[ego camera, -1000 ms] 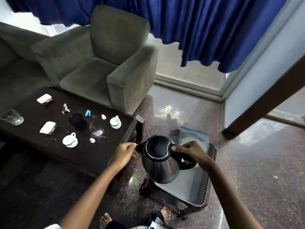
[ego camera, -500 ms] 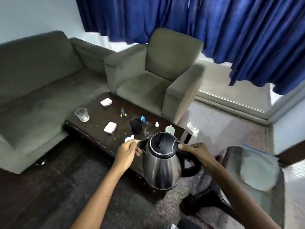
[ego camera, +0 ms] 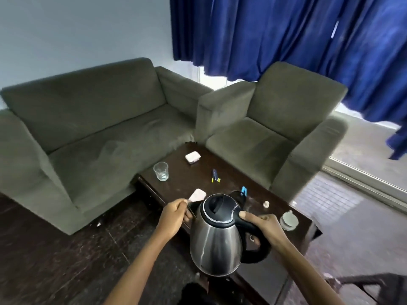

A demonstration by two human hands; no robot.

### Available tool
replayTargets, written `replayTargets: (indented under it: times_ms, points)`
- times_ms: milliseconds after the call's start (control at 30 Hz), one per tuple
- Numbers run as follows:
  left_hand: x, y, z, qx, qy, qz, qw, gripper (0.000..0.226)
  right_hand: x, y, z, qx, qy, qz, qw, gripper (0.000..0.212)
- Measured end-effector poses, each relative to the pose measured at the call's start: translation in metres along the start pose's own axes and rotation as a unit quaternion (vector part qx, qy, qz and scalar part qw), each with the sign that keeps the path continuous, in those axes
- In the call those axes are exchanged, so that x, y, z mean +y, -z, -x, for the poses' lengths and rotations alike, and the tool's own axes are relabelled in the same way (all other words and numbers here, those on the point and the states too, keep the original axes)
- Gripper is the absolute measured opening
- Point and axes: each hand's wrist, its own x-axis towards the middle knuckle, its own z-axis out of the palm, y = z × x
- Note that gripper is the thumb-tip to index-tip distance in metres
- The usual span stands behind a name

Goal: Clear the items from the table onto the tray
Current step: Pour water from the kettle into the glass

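A steel kettle (ego camera: 214,243) with a black lid hangs in the air over the near edge of the dark table (ego camera: 189,179). My right hand (ego camera: 267,230) grips its black handle. My left hand (ego camera: 172,217) is curled against the spout side. On the table lie a glass (ego camera: 161,171), a white box (ego camera: 192,157), pens (ego camera: 215,176), a blue clip (ego camera: 243,192), a small white piece (ego camera: 266,204), a cup on a saucer (ego camera: 289,220) and a white case (ego camera: 197,195), partly hidden by the kettle. The tray itself is out of view.
A grey sofa (ego camera: 99,128) borders the table on the left and a grey armchair (ego camera: 264,133) behind it. Blue curtains (ego camera: 286,36) hang at the back right. A black frame (ego camera: 374,280) shows at the bottom right corner, on the dark floor.
The view has swung left, away from the tray, which has left the frame. The kettle, still in both hands, has gone from above the tray to the table's near edge.
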Motion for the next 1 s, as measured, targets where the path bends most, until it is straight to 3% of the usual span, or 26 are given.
replayTargets:
  times_ms: [267, 400, 567, 1000]
  points:
    - [0.003, 0.064, -0.114, 0.008, 0.052, 0.000, 0.999, 0.037, -0.049, -0.080, -0.103, -0.015, -0.007, 0.004, 1.000, 0.054]
    - [-0.004, 0.092, -0.157, 0.016, 0.077, 0.006, 0.997, 0.031, -0.073, -0.114, -0.144, -0.012, 0.006, 0.039, 0.999, 0.070]
    - [-0.015, 0.127, -0.206, 0.006, 0.099, 0.005, 0.995, 0.027, -0.091, -0.159, -0.186, -0.011, -0.008, 0.050, 0.999, 0.069]
    - [-0.050, 0.205, -0.348, -0.134, 0.170, -0.033, 0.976, 0.034, -0.103, -0.280, -0.250, 0.101, -0.100, 0.058, 0.988, 0.064]
